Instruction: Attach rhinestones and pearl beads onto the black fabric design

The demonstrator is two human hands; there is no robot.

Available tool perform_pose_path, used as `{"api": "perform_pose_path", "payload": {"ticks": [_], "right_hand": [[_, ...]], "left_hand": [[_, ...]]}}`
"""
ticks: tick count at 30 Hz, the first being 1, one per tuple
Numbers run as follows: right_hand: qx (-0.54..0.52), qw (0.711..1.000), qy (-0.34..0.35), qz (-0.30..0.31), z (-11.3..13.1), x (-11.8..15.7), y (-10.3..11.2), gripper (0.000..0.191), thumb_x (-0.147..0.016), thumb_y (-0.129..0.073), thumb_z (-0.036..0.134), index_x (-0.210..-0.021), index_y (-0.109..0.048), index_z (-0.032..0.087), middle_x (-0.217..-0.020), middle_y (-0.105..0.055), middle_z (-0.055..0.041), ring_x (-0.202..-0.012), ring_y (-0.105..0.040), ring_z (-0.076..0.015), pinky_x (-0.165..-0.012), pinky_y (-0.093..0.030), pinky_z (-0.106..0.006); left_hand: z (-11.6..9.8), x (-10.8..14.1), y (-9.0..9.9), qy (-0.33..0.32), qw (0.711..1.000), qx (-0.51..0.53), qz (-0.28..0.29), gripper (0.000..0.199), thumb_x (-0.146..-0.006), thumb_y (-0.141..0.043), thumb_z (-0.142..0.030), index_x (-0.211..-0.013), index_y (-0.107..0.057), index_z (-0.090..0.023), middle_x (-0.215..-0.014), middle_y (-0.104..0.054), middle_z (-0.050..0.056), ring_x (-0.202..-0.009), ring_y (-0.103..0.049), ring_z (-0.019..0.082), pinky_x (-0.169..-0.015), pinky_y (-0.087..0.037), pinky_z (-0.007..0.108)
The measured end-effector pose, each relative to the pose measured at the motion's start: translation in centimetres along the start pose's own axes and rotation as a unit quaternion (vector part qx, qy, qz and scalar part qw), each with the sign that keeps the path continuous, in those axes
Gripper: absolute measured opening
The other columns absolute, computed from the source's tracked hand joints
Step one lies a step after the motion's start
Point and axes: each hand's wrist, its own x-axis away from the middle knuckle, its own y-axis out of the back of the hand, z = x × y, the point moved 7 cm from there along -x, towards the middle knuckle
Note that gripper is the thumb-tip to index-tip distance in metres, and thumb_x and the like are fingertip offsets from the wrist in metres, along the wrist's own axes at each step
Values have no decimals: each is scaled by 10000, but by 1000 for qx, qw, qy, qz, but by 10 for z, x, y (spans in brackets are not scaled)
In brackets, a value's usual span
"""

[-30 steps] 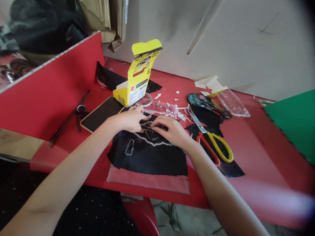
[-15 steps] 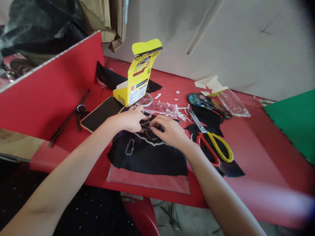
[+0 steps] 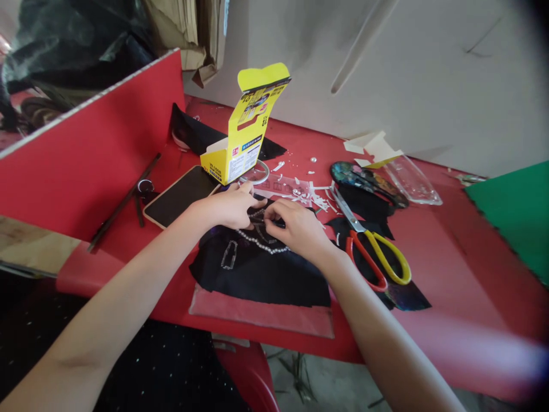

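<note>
Mid-frame, a black cloth [image 3: 274, 280] lay on the bench [image 3: 446, 252], a string of beads [image 3: 269, 249] across it. The left hand [image 3: 237, 206] had fingers bent down at the cloth; the right hand [image 3: 295, 223] was curled, any grip impossible to tell. A snagging finger could have pulled the beads crooked. Upper centre, a yellow box [image 3: 245, 143] stood flap-up, contents hidden; upper right lay a clear plastic tray [image 3: 414, 182].
</note>
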Motion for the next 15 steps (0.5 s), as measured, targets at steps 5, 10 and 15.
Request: {"api": "perform_pose_path", "payload": {"ticks": [5,10,15], "right_hand": [[-25,1000,3,4,-3,1,0,43,-818,-512,171,-789,-540,187,-818,-614,-43,-752,-550,-175,-705,-416,-302],[-36,999,24,2,-2,1,1,62,-834,-505,185,-793,-551,191,-829,-623,-47,-772,-555,-177,-719,-422,-306],[-14,1000,20,4,2,0,1,75,-829,-510,177,-782,-567,190,-839,-628,-49,-790,-571,-180,-719,-430,-302]], "left_hand": [[1,-1,0,2,1000,-2,2,679,-769,-607,-398,-1408,-468,-217,-1365,-363,129,-1173,-403,311,-984,-379,376],[0,0,0,-5,1000,-4,2,705,-772,-604,-398,-1438,-434,-245,-1374,-361,129,-1194,-389,319,-997,-359,386],[-1,1,1,8,1000,1,6,677,-770,-613,-371,-1411,-467,-209,-1403,-345,132,-1185,-403,317,-994,-363,372]]}}
